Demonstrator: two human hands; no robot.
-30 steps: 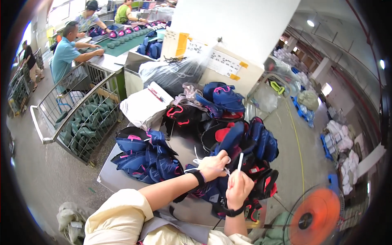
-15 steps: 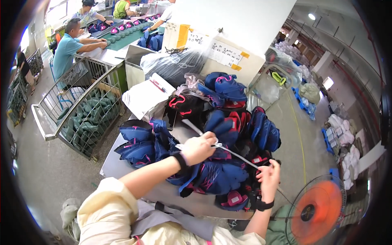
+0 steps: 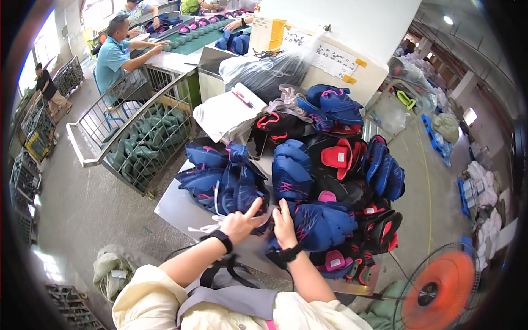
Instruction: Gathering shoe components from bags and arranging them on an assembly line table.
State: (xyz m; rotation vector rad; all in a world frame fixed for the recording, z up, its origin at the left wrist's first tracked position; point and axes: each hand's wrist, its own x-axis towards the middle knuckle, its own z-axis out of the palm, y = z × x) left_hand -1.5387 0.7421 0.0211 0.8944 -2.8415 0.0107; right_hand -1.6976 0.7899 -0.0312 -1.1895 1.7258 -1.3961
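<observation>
Curling round white laces (image 3: 208,227), left hand (image 3: 240,225) had index finger outstretched; right hand (image 3: 285,226) stood just beside, fingers upright, could not tell whether pinching anything. Laces trailed leftward near blue shoe uppers (image 3: 242,184) piled on metal table (image 3: 179,218); black-and-red uppers (image 3: 336,159) lay farther right.

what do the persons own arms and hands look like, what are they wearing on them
Both the left hand and right hand are ungloved. Each wrist has a black band: the left band and the right band. The left sleeve and right sleeve are loose, cream-coloured cloth, leaving the forearms bare.
</observation>
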